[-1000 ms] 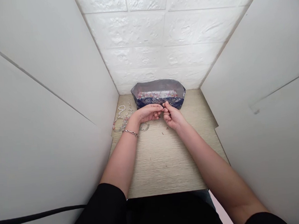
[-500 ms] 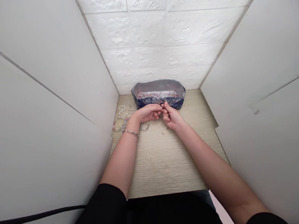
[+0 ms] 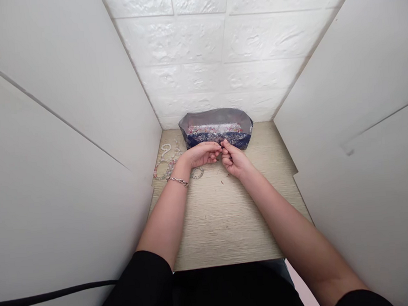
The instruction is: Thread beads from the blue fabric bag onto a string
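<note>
My left hand [image 3: 203,154] and my right hand [image 3: 236,161] meet at the fingertips, just in front of a navy patterned bag [image 3: 193,141]. Thumb and fingers of the left are pinched together; what lies between them is too small to make out. In the curled fingers of my right hand, small dark beads [image 3: 231,158] show, and a dark bit also appears where the fingertips meet. The bag lies with its grey mouth open, and pink, red and white beads [image 3: 212,129] fill its inside.
Several beaded strands [image 3: 166,148] lie on the wooden tabletop [image 3: 227,235] left of the bag, partly behind my left wrist. White panels [image 3: 110,108] rise on both sides, with a white brick-pattern wall [image 3: 212,78] behind. A black cable [image 3: 53,295] runs at lower left.
Both hands stay in nearly the same place. Only the right fingertips shift slightly at the pinch.
</note>
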### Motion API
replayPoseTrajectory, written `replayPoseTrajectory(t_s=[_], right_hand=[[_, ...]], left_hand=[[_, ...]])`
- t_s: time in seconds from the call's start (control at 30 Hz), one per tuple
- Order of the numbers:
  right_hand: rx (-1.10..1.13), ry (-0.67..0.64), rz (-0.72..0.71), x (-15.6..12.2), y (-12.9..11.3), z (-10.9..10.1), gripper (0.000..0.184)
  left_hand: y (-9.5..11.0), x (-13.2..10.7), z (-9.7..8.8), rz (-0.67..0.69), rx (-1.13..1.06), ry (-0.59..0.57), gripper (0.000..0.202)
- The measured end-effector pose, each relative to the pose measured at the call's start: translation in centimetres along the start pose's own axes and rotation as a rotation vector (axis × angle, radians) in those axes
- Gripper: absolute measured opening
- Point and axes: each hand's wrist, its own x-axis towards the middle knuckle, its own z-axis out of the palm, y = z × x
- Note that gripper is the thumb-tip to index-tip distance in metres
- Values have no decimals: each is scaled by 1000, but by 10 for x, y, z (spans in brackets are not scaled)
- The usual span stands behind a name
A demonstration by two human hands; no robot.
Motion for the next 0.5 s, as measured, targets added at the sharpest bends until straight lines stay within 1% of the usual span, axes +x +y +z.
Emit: replayPoseTrajectory(t_s=[0.23, 0.5], right_hand=[[-21, -11, -7, 1, 1, -1, 14], [-38, -8, -18, 1, 2, -1, 15]], left_hand=[[0, 0, -1, -1, -8, -10, 8], [0, 1, -1, -31, 13, 17, 8]])
